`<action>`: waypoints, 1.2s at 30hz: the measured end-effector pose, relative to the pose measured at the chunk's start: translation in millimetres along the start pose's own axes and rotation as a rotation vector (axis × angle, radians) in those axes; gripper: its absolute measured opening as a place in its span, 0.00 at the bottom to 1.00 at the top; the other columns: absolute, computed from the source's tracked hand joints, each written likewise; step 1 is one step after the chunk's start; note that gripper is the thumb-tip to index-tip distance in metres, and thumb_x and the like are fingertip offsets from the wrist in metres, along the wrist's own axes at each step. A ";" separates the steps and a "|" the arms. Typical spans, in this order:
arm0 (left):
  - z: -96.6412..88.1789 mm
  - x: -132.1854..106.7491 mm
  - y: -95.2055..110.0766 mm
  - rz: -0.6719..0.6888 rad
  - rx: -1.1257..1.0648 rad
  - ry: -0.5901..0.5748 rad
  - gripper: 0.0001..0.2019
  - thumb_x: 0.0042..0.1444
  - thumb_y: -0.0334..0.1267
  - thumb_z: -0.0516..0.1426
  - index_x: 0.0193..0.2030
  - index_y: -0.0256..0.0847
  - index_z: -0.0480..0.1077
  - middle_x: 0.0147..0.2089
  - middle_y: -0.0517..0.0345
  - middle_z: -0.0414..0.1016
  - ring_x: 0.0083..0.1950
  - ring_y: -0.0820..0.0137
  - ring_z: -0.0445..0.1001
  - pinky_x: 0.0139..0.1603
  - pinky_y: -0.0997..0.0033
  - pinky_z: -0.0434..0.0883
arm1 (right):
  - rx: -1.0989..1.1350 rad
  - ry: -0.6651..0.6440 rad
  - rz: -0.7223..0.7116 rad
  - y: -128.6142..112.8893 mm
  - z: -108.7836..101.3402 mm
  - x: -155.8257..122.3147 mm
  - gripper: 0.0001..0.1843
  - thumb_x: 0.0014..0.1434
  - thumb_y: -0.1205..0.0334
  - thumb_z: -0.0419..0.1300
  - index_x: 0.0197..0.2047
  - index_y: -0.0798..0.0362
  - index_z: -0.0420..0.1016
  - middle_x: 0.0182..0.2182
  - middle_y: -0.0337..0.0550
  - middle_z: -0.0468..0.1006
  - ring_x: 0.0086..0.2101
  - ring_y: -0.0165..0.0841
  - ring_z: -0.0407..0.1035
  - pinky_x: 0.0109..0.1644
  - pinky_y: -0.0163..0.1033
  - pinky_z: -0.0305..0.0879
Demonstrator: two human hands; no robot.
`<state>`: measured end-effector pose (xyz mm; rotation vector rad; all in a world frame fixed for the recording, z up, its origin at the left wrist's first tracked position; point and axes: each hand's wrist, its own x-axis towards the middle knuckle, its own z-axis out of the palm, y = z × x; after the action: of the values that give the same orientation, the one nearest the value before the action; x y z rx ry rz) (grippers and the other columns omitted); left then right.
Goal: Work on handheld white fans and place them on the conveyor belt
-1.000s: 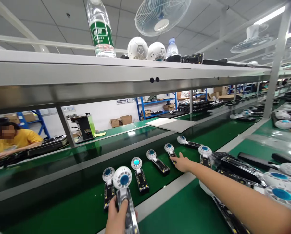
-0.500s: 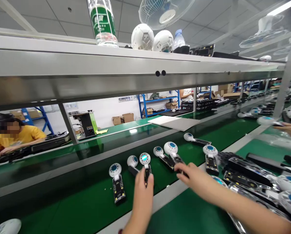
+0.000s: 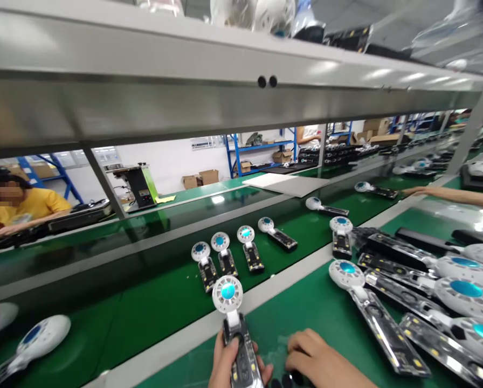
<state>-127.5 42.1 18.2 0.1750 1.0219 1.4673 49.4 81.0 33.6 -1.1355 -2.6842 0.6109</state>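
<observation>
My left hand (image 3: pixel 231 364) is closed round the dark open body of a small hand-held fan (image 3: pixel 228 295). The fan stands upright over the near table edge, its white round head and lit blue centre pointing away from me. My right hand (image 3: pixel 316 361) rests knuckles up on the green table (image 3: pixel 298 318) just right of it. Its fingers are curled by small dark parts (image 3: pixel 290 379) at the bottom edge, and whatever they hold is hidden. Several similar fan units (image 3: pixel 247 249) lie in a row on the green conveyor belt (image 3: pixel 152 307) beyond.
Fan units with long open bodies (image 3: pixel 387 312) are piled on the table at the right. Another person's arm (image 3: pixel 447 194) reaches onto the belt far right. A person in yellow (image 3: pixel 19 207) works across the belt. Closed white fans (image 3: pixel 35 337) lie bottom left. A steel shelf (image 3: pixel 225 81) hangs overhead.
Both hands have pulled back from the conveyor belt to the near table. My left hand now holds a lit fan unit upright. The view has tilted downward.
</observation>
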 end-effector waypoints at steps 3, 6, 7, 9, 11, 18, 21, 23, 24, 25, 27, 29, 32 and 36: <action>7.2 -8.9 -3.4 -0.011 0.043 0.040 0.48 0.32 0.50 0.66 0.59 0.47 0.45 0.21 0.64 0.72 0.23 0.67 0.72 0.34 0.64 0.69 | 0.043 -0.079 0.112 -12.6 -6.4 0.0 0.12 0.43 0.77 0.61 0.31 0.53 0.75 0.37 0.44 0.74 0.40 0.39 0.66 0.42 0.38 0.63; 9.8 -12.1 -4.7 -0.007 0.085 0.038 0.45 0.37 0.53 0.63 0.60 0.46 0.45 0.21 0.61 0.73 0.22 0.69 0.70 0.36 0.62 0.70 | 0.105 -0.104 0.163 -16.8 -8.6 -0.3 0.12 0.43 0.79 0.57 0.29 0.54 0.74 0.36 0.43 0.73 0.39 0.37 0.65 0.42 0.37 0.62; 9.3 -12.1 -5.1 -0.009 0.091 0.048 0.45 0.37 0.54 0.62 0.60 0.46 0.44 0.22 0.61 0.73 0.23 0.69 0.71 0.36 0.63 0.70 | 0.125 -0.097 0.171 -16.4 -8.6 -0.3 0.14 0.43 0.79 0.56 0.31 0.54 0.74 0.37 0.44 0.73 0.40 0.37 0.64 0.43 0.37 0.61; 7.1 -11.3 -6.1 -0.010 0.088 0.078 0.48 0.34 0.56 0.63 0.60 0.47 0.44 0.21 0.62 0.72 0.24 0.68 0.72 0.36 0.65 0.69 | 0.142 -0.074 0.177 -15.1 -8.3 0.1 0.17 0.44 0.80 0.54 0.35 0.53 0.73 0.40 0.45 0.72 0.42 0.37 0.64 0.45 0.37 0.60; 4.8 -10.3 -7.4 -0.013 0.089 0.102 0.50 0.31 0.57 0.64 0.59 0.48 0.45 0.21 0.64 0.71 0.25 0.67 0.74 0.35 0.68 0.69 | 0.136 -0.079 0.185 -14.7 -8.8 0.8 0.17 0.44 0.80 0.53 0.35 0.54 0.73 0.40 0.46 0.71 0.42 0.38 0.63 0.45 0.38 0.59; 0.0 -8.4 -15.7 0.043 0.167 0.102 0.44 0.40 0.56 0.61 0.61 0.46 0.45 0.22 0.62 0.72 0.25 0.67 0.74 0.35 0.68 0.69 | 0.219 -0.169 0.203 -12.6 -10.5 -1.5 0.14 0.39 0.81 0.53 0.26 0.53 0.69 0.34 0.42 0.73 0.37 0.35 0.64 0.39 0.35 0.58; -1.7 -8.1 -17.8 0.057 0.152 0.076 0.46 0.38 0.60 0.59 0.61 0.44 0.44 0.23 0.61 0.73 0.24 0.67 0.73 0.35 0.65 0.70 | 0.290 -0.165 0.181 -15.6 -15.7 -0.1 0.10 0.42 0.78 0.54 0.24 0.53 0.68 0.29 0.40 0.74 0.33 0.33 0.65 0.37 0.33 0.58; -2.6 -8.9 -17.7 0.071 0.199 0.073 0.47 0.37 0.63 0.58 0.60 0.41 0.47 0.26 0.57 0.75 0.27 0.65 0.74 0.34 0.67 0.70 | 0.421 -0.109 0.159 -22.9 -22.9 6.0 0.08 0.45 0.75 0.56 0.25 0.52 0.68 0.27 0.37 0.74 0.31 0.31 0.66 0.35 0.32 0.58; -2.9 -9.7 -17.3 0.080 0.241 0.094 0.47 0.36 0.64 0.57 0.60 0.40 0.49 0.30 0.54 0.77 0.31 0.64 0.75 0.35 0.68 0.70 | 0.507 -0.075 0.152 -27.6 -26.4 10.6 0.07 0.47 0.73 0.56 0.25 0.51 0.69 0.27 0.36 0.74 0.31 0.31 0.66 0.34 0.31 0.58; -3.0 -10.6 -17.0 0.088 0.288 0.125 0.46 0.36 0.65 0.57 0.59 0.40 0.52 0.37 0.50 0.77 0.37 0.61 0.75 0.36 0.69 0.69 | 0.596 -0.047 0.151 -32.5 -29.2 16.0 0.06 0.48 0.71 0.55 0.26 0.51 0.69 0.26 0.35 0.74 0.30 0.30 0.67 0.34 0.30 0.59; -3.2 -12.6 -16.9 0.113 0.363 0.193 0.44 0.37 0.65 0.55 0.59 0.41 0.55 0.48 0.47 0.73 0.50 0.57 0.70 0.43 0.69 0.68 | 0.727 -0.007 0.150 -41.2 -31.2 26.9 0.06 0.51 0.69 0.53 0.27 0.51 0.69 0.25 0.34 0.73 0.28 0.30 0.67 0.33 0.30 0.60; -3.4 -14.2 -17.5 0.163 0.392 0.208 0.40 0.41 0.63 0.55 0.58 0.41 0.57 0.54 0.49 0.70 0.58 0.57 0.62 0.50 0.68 0.65 | 0.733 0.034 0.119 -46.6 -28.1 35.4 0.06 0.51 0.69 0.53 0.27 0.51 0.70 0.25 0.34 0.73 0.28 0.29 0.67 0.33 0.30 0.60; -4.6 -15.2 -18.9 0.225 0.416 0.166 0.34 0.46 0.56 0.56 0.57 0.39 0.60 0.56 0.50 0.68 0.61 0.58 0.59 0.55 0.68 0.60 | 0.593 0.106 0.071 -48.5 -20.0 40.3 0.08 0.51 0.70 0.54 0.27 0.50 0.72 0.28 0.35 0.74 0.32 0.30 0.67 0.35 0.31 0.59; -7.5 -14.6 -20.2 0.221 0.390 0.145 0.32 0.47 0.54 0.56 0.57 0.39 0.60 0.57 0.50 0.67 0.62 0.58 0.58 0.57 0.68 0.59 | 0.501 0.118 0.051 -47.9 -15.3 37.9 0.10 0.52 0.71 0.53 0.27 0.49 0.72 0.29 0.36 0.74 0.34 0.31 0.67 0.37 0.32 0.60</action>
<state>-114.5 22.4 7.1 0.4796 1.4400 1.4797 -3.6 82.8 67.7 -1.0554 -2.2219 1.1057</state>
